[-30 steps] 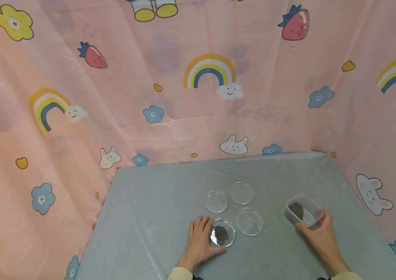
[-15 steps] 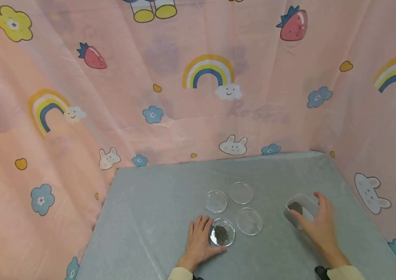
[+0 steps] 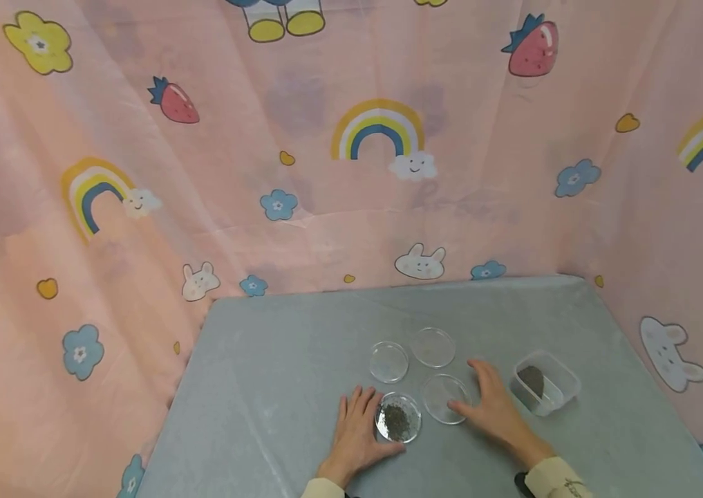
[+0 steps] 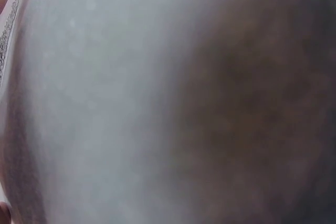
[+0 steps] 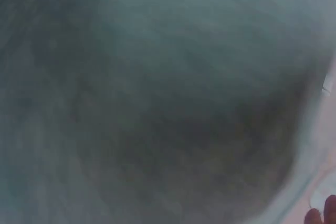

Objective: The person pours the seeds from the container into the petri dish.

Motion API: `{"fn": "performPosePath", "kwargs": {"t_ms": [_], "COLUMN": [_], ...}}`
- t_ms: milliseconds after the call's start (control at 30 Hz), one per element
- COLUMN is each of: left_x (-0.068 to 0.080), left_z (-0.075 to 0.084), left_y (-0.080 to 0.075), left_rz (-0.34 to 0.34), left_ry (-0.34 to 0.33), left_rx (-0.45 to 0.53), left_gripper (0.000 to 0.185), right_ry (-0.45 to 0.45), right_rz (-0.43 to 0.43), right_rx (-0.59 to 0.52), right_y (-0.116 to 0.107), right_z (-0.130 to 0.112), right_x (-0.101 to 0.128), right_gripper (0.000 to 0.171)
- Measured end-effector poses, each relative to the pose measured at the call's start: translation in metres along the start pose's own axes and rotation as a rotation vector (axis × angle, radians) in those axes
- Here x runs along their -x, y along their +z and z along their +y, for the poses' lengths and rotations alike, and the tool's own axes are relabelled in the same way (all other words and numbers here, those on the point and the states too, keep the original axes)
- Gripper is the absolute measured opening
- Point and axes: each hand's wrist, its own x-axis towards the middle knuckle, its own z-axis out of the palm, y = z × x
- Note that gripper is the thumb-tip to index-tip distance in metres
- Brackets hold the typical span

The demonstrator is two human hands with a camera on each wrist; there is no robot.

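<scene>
In the head view, my left hand (image 3: 357,439) lies on the table with its fingers straight, the forefinger and spread thumb at the sides of a clear petri dish (image 3: 398,418). Dark greenish-brown crumbs (image 3: 397,420) are heaped in that dish. My right hand (image 3: 500,418) is spread over a second clear petri dish (image 3: 441,395), its thumb overlapping the rim and its forefinger beyond the right side. A translucent plastic box (image 3: 565,391) with similar dark crumbs (image 3: 532,381) at its left end stands right of that hand. Both wrist views are mostly blurred, with only fingertips (image 5: 329,211) at an edge.
Behind these stand two more clear petri dishes, one left (image 3: 388,362) and one right (image 3: 433,347). The grey cloth-covered table (image 3: 276,366) is bordered by a pink patterned curtain (image 3: 233,152) at the back and sides.
My right hand has let go of the plastic box and moved left to the petri dish. The left hand stays beside the dish with crumbs.
</scene>
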Motion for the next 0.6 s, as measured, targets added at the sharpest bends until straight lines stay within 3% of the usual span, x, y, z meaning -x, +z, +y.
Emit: {"fn": "performPosePath", "kwargs": {"t_ms": [300,600], "left_x": [-0.001,0.000], "left_z": [0.001,0.001], "left_y": [-0.002,-0.001], "left_rz": [-0.032,-0.018], "left_ry": [-0.021,-0.016], "left_rx": [0.006,0.020], "left_gripper": [0.095,0.094], "right_ry": [0.065,-0.064], "right_rz": [-0.172,-0.200], "right_rx": [0.109,0.199], "right_y": [0.013,0.020], "right_z": [0.013,0.017], "right_x": [0.002,0.003], "right_gripper": [0.099,0.100]}}
